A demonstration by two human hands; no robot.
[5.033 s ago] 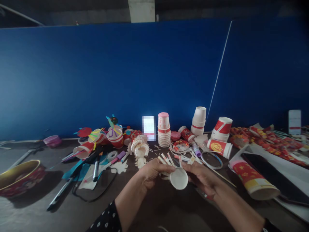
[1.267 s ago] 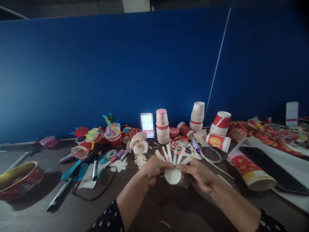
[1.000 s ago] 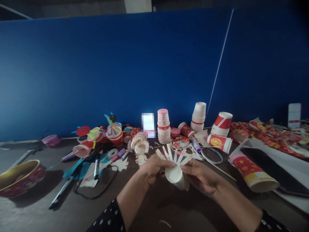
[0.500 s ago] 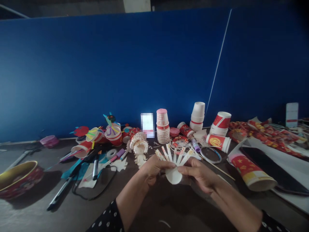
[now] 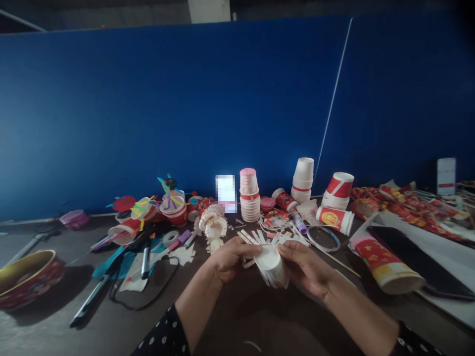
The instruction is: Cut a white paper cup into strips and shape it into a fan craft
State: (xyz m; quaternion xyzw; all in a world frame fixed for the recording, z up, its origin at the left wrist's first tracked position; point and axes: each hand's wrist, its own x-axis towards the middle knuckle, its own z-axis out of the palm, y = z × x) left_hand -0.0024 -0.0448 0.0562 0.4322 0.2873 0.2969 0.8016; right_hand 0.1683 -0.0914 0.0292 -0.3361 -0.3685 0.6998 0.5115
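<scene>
Nearest, a pale sliver (image 5: 252,345) lies on the table (image 5: 260,316) between the forearms. The near edge is out of view; drawing back toward the person looks the roomiest way. Beyond it, the left hand (image 5: 230,257) and right hand (image 5: 308,264) pinch opposite sides of the rim of a tilted, cut white paper cup (image 5: 267,259), held above the middle of the surface. Handling the splayed paper strips (image 5: 256,236) looks to be the step in hand; moving them calls for a light pinch. The fingers behind the cup are hidden, though they probably support it. To the left lies a black-and-silver tool (image 5: 89,299), to the right a red-and-yellow cup (image 5: 384,264). Farther on, a white paper figure (image 5: 215,230) and a cup stack (image 5: 250,198) crowd the reach toward the far edge, along the blue panel (image 5: 185,99).
</scene>
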